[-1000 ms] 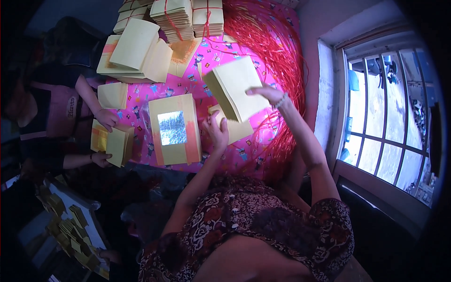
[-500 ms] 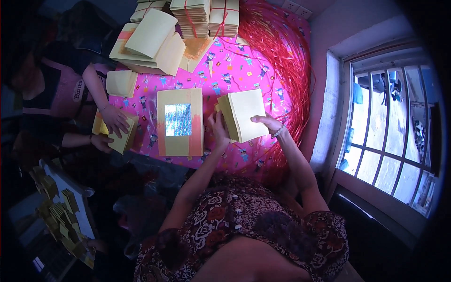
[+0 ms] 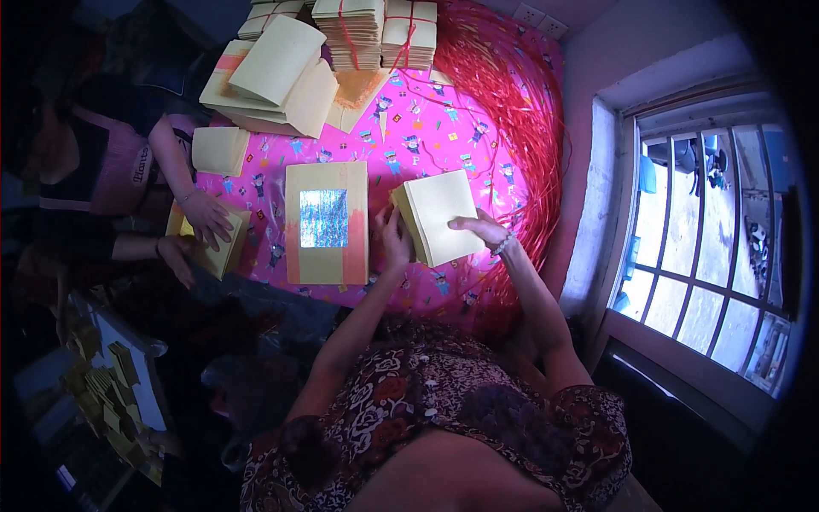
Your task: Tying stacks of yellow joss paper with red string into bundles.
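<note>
A thick stack of pale yellow paper sheets [image 3: 441, 218] is tilted upright over the pink table, between my two hands. My left hand [image 3: 396, 239] grips its left side, the fingers partly behind the stack. My right hand [image 3: 483, 230] is closed on the right edge, thumb lying on the front sheet. Just left of my left hand lies a larger yellow paper stack [image 3: 327, 269], with orange-red bands and a shiny silver foil square [image 3: 323, 218] on top.
A co-worker's hands [image 3: 207, 218] press another paper stack [image 3: 226, 256] at the table's left edge. Tied bundles [image 3: 408, 38] and loose stacks [image 3: 281, 64] stand at the back. Red plastic strands [image 3: 533, 128] run along the right side, near the barred window [image 3: 712, 256].
The stack in my hands has dropped slightly toward me and turned a little. The co-worker's nearer hand has come off its stack, fingers spreading. The large foil-topped stack stays put.
</note>
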### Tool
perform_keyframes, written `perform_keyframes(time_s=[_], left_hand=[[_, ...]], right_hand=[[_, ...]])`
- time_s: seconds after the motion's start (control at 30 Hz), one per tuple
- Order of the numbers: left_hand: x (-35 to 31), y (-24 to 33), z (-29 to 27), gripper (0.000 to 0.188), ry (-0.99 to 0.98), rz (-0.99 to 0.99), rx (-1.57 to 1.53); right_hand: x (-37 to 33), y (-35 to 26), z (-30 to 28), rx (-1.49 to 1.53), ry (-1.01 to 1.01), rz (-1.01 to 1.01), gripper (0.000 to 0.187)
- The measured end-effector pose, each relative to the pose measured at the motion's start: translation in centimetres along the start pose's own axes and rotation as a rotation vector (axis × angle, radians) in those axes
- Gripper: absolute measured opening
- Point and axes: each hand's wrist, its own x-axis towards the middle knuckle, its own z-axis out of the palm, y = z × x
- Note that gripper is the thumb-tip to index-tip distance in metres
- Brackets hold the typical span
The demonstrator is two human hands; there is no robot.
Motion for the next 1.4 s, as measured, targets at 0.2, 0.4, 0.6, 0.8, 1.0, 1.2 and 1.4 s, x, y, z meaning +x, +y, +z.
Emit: perform_keyframes(time_s=[0.2,0.4,0.6,0.8,1.0,1.2,1.4], left_hand=[[0.3,0.4,-0.8,0.041,-0.001,-0.036,-0.065],[0.0,0.6,-0.1,0.036,0.025,-0.114,-0.208],[0.5,2.2,-0.8,0.045,-0.048,-0.348,-0.657],[1.5,4.1,-0.8,0.092,-0.131,-0.492,-0.548],[2.2,0.5,-1.5,0.099,-0.323,-0.719,-0.613],[1.6,3.5,-0.2,0.069,-0.486,-0.765,-0.817],[0.7,7.1,-0.3,0.068,-0.611,-0.882,-0.901]], right_hand=[[0.3,-0.5,0.6,-0.057,0.003,0.072,0.067],[0.7,-0.1,0.2,-0.077,0.011,0.105,0.068],[1.6,0.3,0.3,-0.173,0.000,0.061,0.064],[1.7,-0.2,0.6,-0.227,-0.008,0.078,0.066],[2.0,-2.2,1.1,-0.761,0.132,0.217,0.084],[2.0,0.3,-1.0,-0.140,-0.033,0.183,0.071],[2.6,2.3,-1.8,0.140,-0.130,0.167,0.052]])
